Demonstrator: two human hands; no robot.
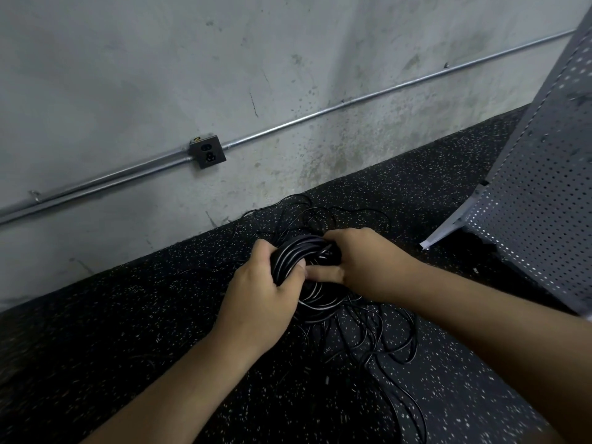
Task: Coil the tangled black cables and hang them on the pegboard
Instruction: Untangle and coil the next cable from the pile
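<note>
A thick coil of black cable sits between my two hands, low over the speckled black floor. My left hand grips the coil's left side, fingers and thumb wrapped round the bundle. My right hand holds the coil's right side, its fingers curled over the top and its thumb pointing left across the strands. Loose tangled cable trails from the coil across the floor, in front of me and behind the hands. The grey pegboard stands at the right, leaning on white legs.
A concrete wall rises just behind the cables, with a metal conduit pipe and a dark socket box on it. A pegboard leg reaches the floor close to my right hand.
</note>
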